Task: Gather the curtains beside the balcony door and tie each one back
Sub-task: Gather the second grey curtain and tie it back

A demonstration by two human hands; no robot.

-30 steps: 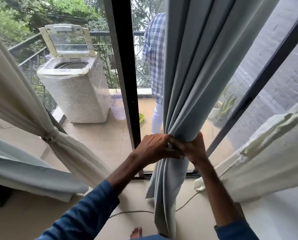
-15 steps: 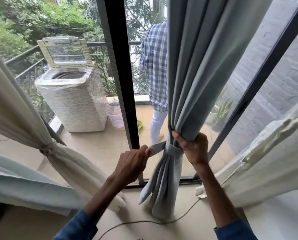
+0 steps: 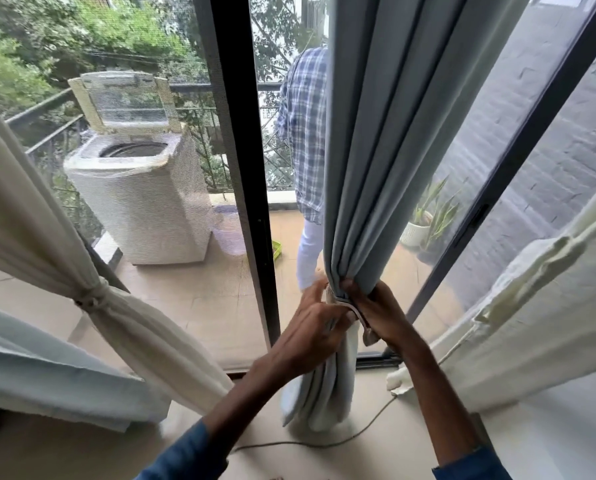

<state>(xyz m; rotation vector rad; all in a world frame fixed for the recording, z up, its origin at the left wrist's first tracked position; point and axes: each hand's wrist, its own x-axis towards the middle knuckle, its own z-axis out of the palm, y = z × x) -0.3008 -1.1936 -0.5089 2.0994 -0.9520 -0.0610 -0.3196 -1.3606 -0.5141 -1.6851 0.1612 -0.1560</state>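
- Progress check: the cream curtain (image 3: pixel 47 216) on the left was already bunched and knotted at its knot (image 3: pixel 94 296), so we counted that one done.
- The grey-blue curtain (image 3: pixel 376 168) in the middle, hanging just right of the black door frame (image 3: pixel 241 168), was the one in hand. It was gathered into a tight bunch at about waist level, with its tail pooling on the floor.
- Our right hand (image 3: pixel 383 313) was clamped round the gather, with the tie-back strap (image 3: pixel 352 308) running under its fingers and a loose end hanging by the palm.
- Our left hand (image 3: pixel 315 327) was curled round the other side of the bunch, thumb toward the strap. We'd call the strap wrapped but not fastened.
- Left to do, as far as we could judge: close that strap. There was also another grey-blue panel (image 3: pixel 47 375) low on the left and a cream curtain (image 3: pixel 532 306) on the right. We couldn't tell if either was tied.
- Room to move: pretty tight. The door frame was just beside our left hand and the glass was right behind the bunch.
- A cable (image 3: pixel 324 445) lay on the floor by the curtain's foot, so that was something to trip on.
- Someone in a checked shirt (image 3: pixel 305 133) stood out on the balcony behind the curtain, well apart from our hands.
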